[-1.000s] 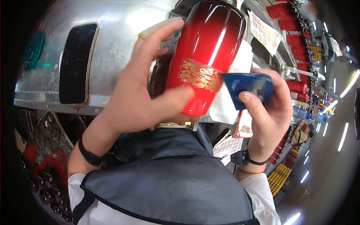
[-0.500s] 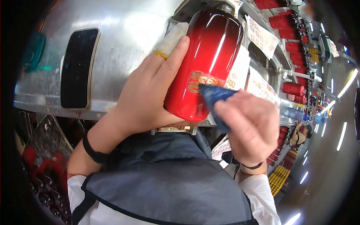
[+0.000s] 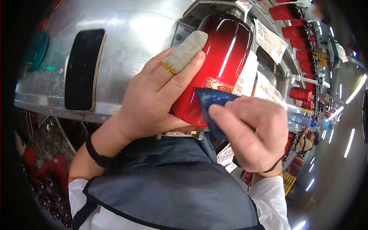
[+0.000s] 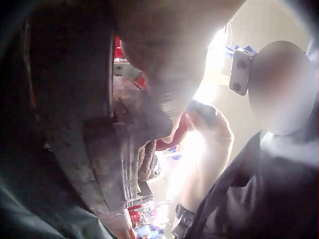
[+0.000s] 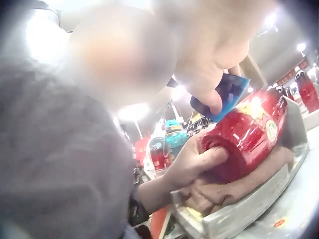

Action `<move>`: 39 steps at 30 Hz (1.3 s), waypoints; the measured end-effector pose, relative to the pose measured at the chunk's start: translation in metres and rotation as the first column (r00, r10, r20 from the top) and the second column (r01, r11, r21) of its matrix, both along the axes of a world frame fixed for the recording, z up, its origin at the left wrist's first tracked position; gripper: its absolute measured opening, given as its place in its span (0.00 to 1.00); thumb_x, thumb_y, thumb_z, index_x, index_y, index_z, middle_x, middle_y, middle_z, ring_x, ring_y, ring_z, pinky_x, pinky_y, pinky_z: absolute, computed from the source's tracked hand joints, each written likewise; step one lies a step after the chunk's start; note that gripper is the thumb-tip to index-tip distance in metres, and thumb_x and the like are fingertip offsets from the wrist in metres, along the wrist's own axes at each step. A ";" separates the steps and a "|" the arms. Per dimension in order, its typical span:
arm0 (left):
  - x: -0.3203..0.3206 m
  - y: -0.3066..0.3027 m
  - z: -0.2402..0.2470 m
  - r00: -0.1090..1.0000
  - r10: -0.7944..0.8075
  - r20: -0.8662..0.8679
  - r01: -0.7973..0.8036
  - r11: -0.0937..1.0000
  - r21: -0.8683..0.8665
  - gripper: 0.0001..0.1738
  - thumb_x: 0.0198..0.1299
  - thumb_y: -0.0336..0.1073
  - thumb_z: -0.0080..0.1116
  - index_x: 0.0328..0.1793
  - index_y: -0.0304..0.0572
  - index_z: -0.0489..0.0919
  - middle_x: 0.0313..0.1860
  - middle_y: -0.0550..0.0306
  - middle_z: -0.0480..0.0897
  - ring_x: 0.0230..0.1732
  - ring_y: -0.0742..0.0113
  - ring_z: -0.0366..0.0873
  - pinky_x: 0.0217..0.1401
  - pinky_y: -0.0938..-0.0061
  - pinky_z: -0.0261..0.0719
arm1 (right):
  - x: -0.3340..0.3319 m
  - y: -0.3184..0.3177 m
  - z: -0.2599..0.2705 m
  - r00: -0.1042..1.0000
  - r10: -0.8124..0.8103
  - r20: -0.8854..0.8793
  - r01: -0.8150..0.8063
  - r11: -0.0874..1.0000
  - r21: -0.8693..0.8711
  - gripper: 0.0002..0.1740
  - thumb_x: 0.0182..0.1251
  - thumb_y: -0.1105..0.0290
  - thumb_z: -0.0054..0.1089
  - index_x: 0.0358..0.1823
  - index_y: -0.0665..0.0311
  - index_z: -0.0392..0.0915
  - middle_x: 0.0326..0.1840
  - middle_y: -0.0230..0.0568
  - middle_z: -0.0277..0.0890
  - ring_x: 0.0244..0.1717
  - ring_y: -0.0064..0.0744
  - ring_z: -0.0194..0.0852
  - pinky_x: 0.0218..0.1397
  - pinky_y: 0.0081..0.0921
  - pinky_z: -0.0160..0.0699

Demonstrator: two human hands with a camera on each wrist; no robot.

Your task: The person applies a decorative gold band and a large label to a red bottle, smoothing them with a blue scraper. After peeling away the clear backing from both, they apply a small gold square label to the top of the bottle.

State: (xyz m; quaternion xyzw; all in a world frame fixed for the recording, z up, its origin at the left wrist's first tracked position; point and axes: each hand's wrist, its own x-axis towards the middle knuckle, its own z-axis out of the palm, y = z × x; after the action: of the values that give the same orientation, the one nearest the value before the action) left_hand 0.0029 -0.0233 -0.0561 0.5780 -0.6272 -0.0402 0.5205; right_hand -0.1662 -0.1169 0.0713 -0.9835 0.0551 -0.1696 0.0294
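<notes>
A glossy red bottle, dark toward its neck, lies on its side in a cloth-lined metal cradle. My left hand grips it from the left, and in the right wrist view its thumb presses at the base. One left finger wears a grey cloth sleeve tied with yellow. Between thumb and fingers, my right hand pinches a blue flexible scraper. Its edge lies over the lower part of the gold patterned decal, hiding some of it. The left wrist view is dark and partly glared.
A phone lies on the metal table at left, near a teal object. Decal sheets lie right of the bottle. Beyond them stand rows of red bottles. Another person is farther right.
My left hand has come down onto the bottle and taken hold of it. My right hand has brought the blue scraper leftward onto the decal, then slightly toward the base.
</notes>
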 end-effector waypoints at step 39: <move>0.001 -0.001 0.004 0.998 -0.033 -0.062 0.033 0.999 0.002 0.61 0.36 0.51 0.86 0.77 0.31 0.70 0.73 0.39 0.73 0.68 0.47 0.77 0.69 0.61 0.76 | -0.025 -0.004 -0.001 0.995 -0.081 0.059 0.066 0.972 0.225 0.20 0.48 0.72 0.70 0.47 0.63 0.90 0.40 0.41 0.83 0.40 0.39 0.84 0.44 0.31 0.86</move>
State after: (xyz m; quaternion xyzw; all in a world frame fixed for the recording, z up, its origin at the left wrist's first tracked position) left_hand 0.0041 -0.0242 -0.0518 0.5669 -0.6201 -0.0677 0.5380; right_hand -0.1915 -0.1213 0.0701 -0.9650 0.1093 -0.1965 0.1350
